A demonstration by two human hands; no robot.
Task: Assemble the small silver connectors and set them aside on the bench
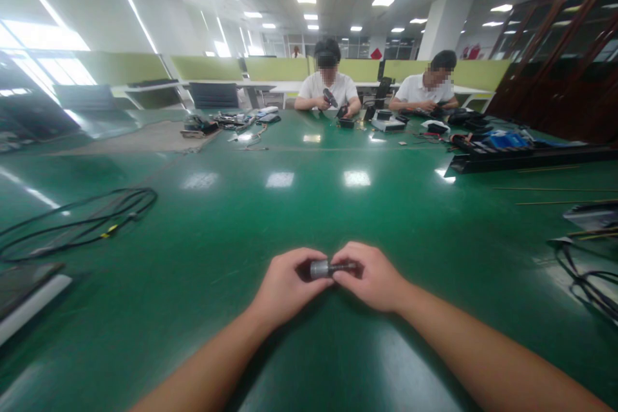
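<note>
Between my two hands, low over the green table, lies a small metal cylindrical part with a narrower dark shaft running to the right. My left hand curls around the wider silver end, thumb and fingers on it. The thinner shaft sits between the thumb and fingers of my right hand, which hide part of it. The fingertips of both hands come close together at the middle of the part. Its exact kind is too small to make out.
Black cables lie coiled at the left, near a dark flat object. More cables and a long black channel are at the right. Across the table, one co-worker holds a drill; another co-worker sits beside scattered parts.
</note>
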